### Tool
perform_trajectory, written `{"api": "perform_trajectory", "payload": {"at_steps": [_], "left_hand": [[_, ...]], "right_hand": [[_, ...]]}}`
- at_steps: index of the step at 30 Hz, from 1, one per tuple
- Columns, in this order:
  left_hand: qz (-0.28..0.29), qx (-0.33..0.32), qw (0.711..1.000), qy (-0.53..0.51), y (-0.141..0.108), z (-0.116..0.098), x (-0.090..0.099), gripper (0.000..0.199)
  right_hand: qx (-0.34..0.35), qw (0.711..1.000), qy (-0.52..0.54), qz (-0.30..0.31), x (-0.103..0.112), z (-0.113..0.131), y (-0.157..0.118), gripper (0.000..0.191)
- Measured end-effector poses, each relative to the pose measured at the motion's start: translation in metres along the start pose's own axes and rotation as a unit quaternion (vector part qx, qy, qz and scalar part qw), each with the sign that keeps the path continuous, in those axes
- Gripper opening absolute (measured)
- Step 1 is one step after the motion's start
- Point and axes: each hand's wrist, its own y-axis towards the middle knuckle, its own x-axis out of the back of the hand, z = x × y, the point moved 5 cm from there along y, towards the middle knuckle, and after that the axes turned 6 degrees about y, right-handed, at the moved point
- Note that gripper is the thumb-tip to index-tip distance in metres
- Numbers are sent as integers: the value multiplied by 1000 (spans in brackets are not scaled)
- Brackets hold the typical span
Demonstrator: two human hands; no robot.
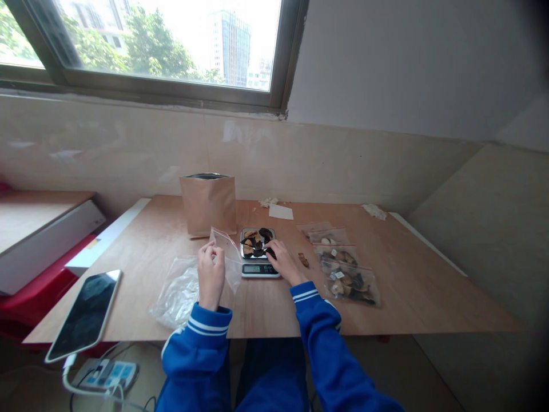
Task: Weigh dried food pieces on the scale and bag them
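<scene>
A clear zip bag (226,260) is pinched by the left hand's fingers (210,250) at center frame, while dried slices (256,243) (heaped on a digital scale (259,270)) are touched by the right hand's fingers (270,248), any grip unclear.

From my right hand (285,262), the digital scale (259,270) blocks 9 o'clock and the zip bags (348,281) crowd 3 o'clock. My left hand (211,273) has open worktop (165,240) at 10 o'clock, with the kraft pouch (209,205) standing at 12.

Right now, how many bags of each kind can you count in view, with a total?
Kraft paper pouch: 1
Crumpled clear plastic bag: 1
Upright clear plastic bag: 1
Filled clear plastic bags: 3
Total: 6
</scene>
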Motion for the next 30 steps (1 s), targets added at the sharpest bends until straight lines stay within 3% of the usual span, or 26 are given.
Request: {"api": "perform_trajectory", "payload": {"at_steps": [7,13,15,18,21,24,26,30], "left_hand": [[17,27,999,-20,-2,5,-2,26],[13,14,1000,-21,-4,7,-6,24],[18,5,1000,-22,-4,5,-7,24],[27,-12,999,-22,-6,0,-10,23],[35,-39,998,-27,-9,-9,-14,22],[43,-61,997,-33,-11,-15,-16,23],[48,-68,996,-40,-11,-16,-15,26],[53,-62,995,-63,-10,-11,-11,34]], "right_hand": [[-7,1000,9,-11,7,2,3,18],[-37,996,74,-42,12,2,1,15],[-80,982,146,-87,21,9,3,17],[-131,935,301,-132,33,32,14,26],[-134,903,400,-75,39,71,33,40],[-107,922,371,-20,47,102,47,43],[-82,937,339,-9,51,109,52,39],[-58,959,264,-79,51,85,47,28]]}}
